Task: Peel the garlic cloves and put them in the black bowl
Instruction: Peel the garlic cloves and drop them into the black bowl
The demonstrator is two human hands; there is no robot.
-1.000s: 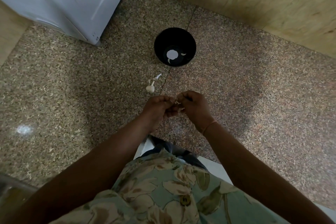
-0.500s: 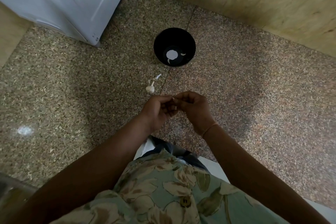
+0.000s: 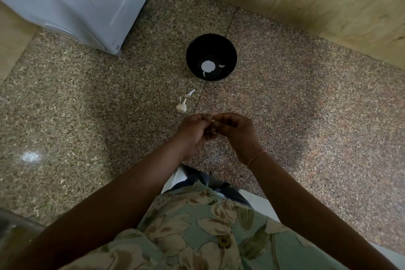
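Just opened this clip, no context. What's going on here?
A person is working a garlic clove between both hands: left hand and right hand pinch it at the fingertips, above a speckled stone surface. Looks like peeling in progress. The black bowl sits beyond, with one small pale piece in it. A garlic piece and a peel scrap lie on the surface between hands and bowl.

Left hand, right hand pressed closer together; garlic clove now nearly hidden.

Garlic bulb before bowl, slightly left.
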